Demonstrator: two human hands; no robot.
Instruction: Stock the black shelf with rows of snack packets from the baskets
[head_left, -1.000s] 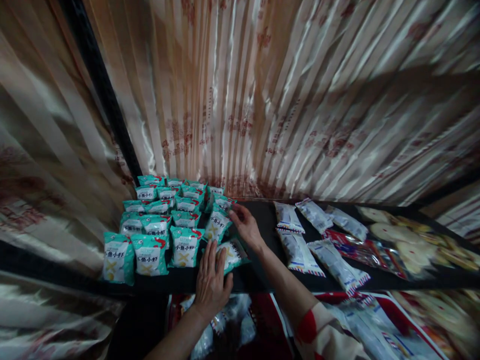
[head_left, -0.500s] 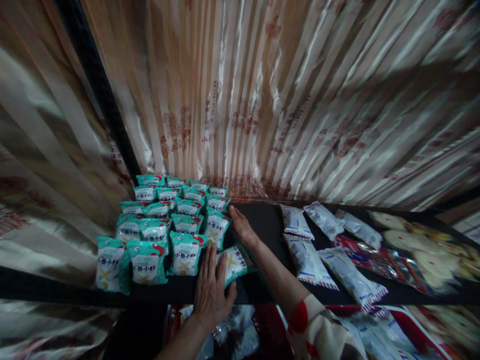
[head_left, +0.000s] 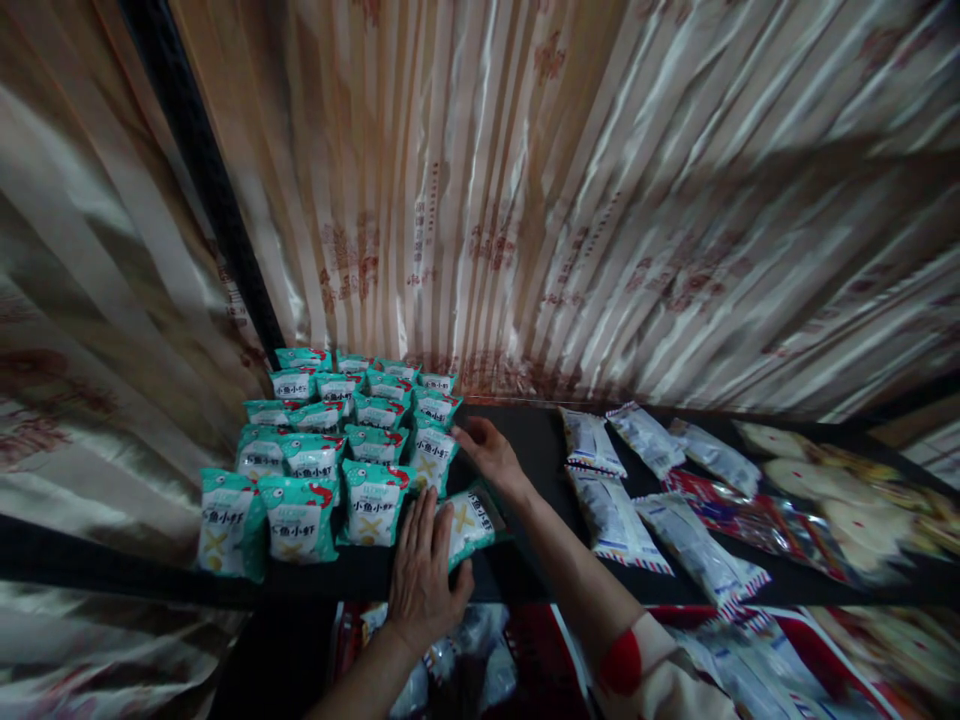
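Observation:
Rows of small teal-and-white snack bags [head_left: 375, 500] stand upright on a black shelf. My left hand [head_left: 427, 580] lies at the front row, fingers stretched out and thumb apart, its fingertips against the base of an upright snack bag [head_left: 432, 455]. Just right of these fingers, a tilted snack bag [head_left: 471, 520] leans back, partly covered by the hand. My right hand [head_left: 491, 455] reaches over from the right, fingers bent and slightly apart. Its fingertips are at the right edge of the upright bag; it grips no bag that I can see.
White-and-blue packets [head_left: 615, 515] lie flat to the right on the black shelf [head_left: 525, 430], beside red packages [head_left: 742, 510] and pale round items in clear wrap [head_left: 817, 485]. Below are red boxes holding clear-wrapped goods [head_left: 480, 650]. A patterned curtain [head_left: 487, 200] hangs behind, a dark post [head_left: 202, 170] at left.
My right hand's fingers have bent from nearly straight and shifted slightly towards me along the bags' right side. The left hand and the bags have hardly moved.

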